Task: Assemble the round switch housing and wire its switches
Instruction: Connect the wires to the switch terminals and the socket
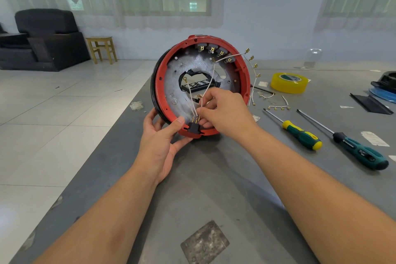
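Fingertips of the right hand (222,109) pinch thin white wires (206,85) just above a small black plastic switch (194,127) seated at the bottom edge of a round red plastic housing (201,85); brass terminals at the wire ends meet the top of the switch. The left hand (159,137) grips the housing's lower left rim, thumb pressed beside the switch, fingers curled behind. The housing stands on edge on a grey worktop (192,178), its open side facing the camera, showing a silvery metal plate with a ragged central hole edged in black tape. A row of grey switches (214,49) with brass tabs lines the upper inner rim, and a white wire chain tipped with brass connectors (252,64) arcs past the right edge. To the right on the worktop lie loose wire jumpers (278,107), a roll of yellow tape (288,82), a green-and-yellow-handled screwdriver (300,133) and a dark teal-handled screwdriver (360,152).
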